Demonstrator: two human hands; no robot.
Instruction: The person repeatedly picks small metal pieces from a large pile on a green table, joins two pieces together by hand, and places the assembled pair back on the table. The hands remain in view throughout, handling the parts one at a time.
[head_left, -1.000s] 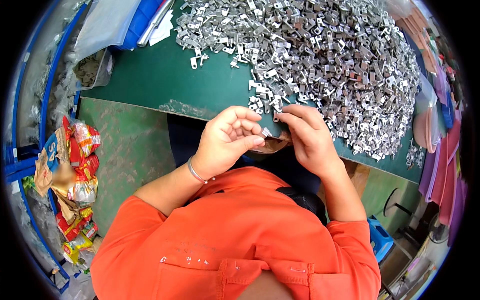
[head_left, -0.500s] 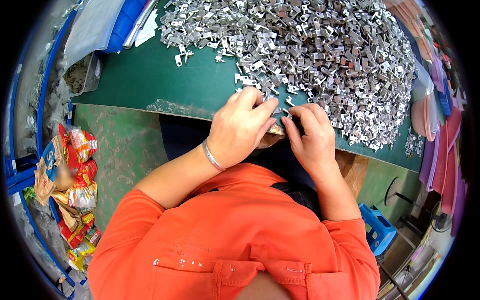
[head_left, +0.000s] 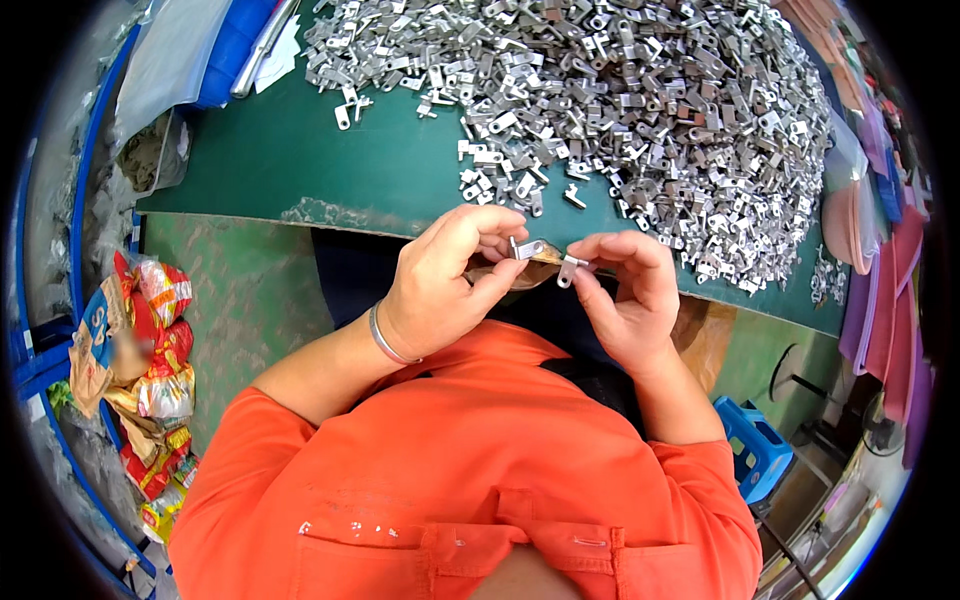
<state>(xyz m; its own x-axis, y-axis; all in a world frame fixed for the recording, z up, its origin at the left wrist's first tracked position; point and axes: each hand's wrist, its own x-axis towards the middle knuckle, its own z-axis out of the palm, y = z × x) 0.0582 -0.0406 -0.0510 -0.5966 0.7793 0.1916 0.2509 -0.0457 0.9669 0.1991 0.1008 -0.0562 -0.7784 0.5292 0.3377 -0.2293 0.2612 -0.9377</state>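
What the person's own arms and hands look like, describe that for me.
Short, plain orange fabric sleeves cover the upper arms; the forearms are bare. A thin, rounded, silver-coloured bangle circles the left wrist, and the right wrist is bare. The left hand and right hand are ungloved.

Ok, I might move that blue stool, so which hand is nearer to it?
Right. The right hand is above and left of the blue stool in the picture; the left hand is much farther left.

The right hand (head_left: 632, 298) partly hides its bracket (head_left: 567, 271), the top edge crops the pile (head_left: 640, 110), the lower edge cuts the shirt (head_left: 450, 430), and a patch on the bag (head_left: 92, 345) is blurred.
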